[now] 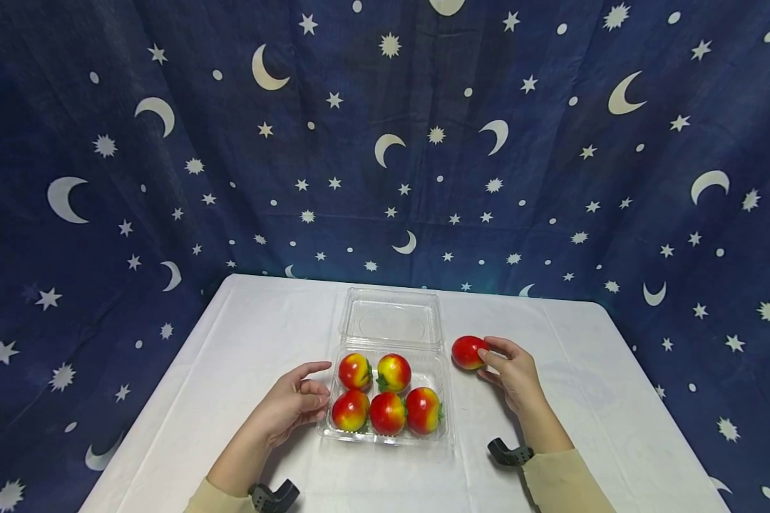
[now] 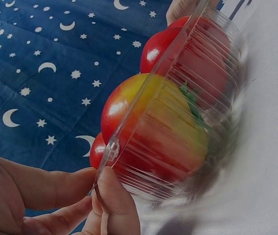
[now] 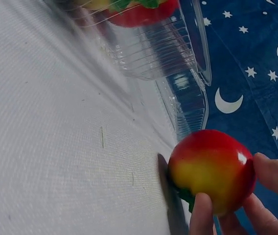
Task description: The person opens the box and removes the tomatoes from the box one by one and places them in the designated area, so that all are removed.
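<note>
A clear plastic clamshell box (image 1: 385,440) lies on the table with its lid (image 1: 391,299) folded back. Several red-and-yellow round fruits with green leaves, such as this front one (image 1: 388,414), sit in its base. My left hand (image 1: 293,405) pinches the box's left rim (image 2: 129,115) between thumb and fingers. To the right of the box, my right hand (image 1: 515,372) grips another fruit (image 3: 210,169) of the same kind, thumb on one side and fingers on the other. Its shadow falls on the cloth beside it; whether it touches the table I cannot tell.
A white cloth (image 1: 263,313) covers the table. Behind and at both sides hangs a dark blue curtain (image 1: 359,178) with moons and stars. Dark bands with camera mounts (image 1: 510,453) sit on both wrists.
</note>
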Motion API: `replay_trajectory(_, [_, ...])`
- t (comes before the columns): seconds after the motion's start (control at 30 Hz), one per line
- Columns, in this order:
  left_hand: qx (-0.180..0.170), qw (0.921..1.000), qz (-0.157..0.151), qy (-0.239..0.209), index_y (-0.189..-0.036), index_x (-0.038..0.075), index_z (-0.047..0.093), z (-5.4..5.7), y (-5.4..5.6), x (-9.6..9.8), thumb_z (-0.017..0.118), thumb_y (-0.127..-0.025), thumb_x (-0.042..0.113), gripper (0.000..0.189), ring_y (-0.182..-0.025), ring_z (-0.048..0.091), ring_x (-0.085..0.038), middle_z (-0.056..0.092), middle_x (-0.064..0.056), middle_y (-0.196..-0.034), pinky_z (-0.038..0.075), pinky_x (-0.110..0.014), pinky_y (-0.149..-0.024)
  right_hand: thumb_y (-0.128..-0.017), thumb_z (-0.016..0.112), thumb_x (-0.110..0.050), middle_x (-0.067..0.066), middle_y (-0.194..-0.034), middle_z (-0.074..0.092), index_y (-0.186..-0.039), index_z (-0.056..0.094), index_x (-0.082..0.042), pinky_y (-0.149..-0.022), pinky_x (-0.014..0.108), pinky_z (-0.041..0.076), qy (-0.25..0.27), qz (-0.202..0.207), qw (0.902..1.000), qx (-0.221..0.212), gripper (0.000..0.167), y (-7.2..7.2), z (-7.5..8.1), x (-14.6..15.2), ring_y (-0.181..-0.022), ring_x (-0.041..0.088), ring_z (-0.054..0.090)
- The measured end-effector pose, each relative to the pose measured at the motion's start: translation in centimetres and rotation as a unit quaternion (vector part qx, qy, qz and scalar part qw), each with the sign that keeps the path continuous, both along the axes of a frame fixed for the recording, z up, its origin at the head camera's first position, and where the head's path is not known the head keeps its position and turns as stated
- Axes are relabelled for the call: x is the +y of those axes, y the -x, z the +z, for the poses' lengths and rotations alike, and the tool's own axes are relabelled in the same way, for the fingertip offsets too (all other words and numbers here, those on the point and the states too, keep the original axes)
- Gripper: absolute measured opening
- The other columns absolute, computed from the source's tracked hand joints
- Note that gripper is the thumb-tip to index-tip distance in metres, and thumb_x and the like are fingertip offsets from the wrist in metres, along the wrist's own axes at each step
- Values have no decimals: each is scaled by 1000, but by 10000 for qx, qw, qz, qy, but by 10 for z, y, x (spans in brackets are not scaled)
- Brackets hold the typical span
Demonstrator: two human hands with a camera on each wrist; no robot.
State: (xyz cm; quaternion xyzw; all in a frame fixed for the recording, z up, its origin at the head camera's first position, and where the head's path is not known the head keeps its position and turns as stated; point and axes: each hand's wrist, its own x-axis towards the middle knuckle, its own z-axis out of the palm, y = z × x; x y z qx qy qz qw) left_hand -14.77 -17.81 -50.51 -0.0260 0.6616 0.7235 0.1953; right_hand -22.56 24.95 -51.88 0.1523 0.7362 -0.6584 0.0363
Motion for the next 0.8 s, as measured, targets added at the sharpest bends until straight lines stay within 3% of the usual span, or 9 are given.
replay_trajectory(0.33, [-36,10000,13,-10,-161,1,40,0,0,0,69,-93,-5,74,-72,64,-16,67,-11,-95,65,-27,-70,-101,73,-13,19,-156,53,-149,57,-2,-84,30,67,-175,-95,9998,-34,52,-2,1,1,-121,25,64])
replay_trajectory(0.8, [-40,10000,18,-9,-161,0,40,2,0,0,70,-93,-7,74,-72,64,-16,67,-11,-94,65,-27,-70,-99,73,-6,22,-156,53,-149,57,0,-88,31,66,15,-116,9997,212,54,4,-7,-3,-112,16,70])
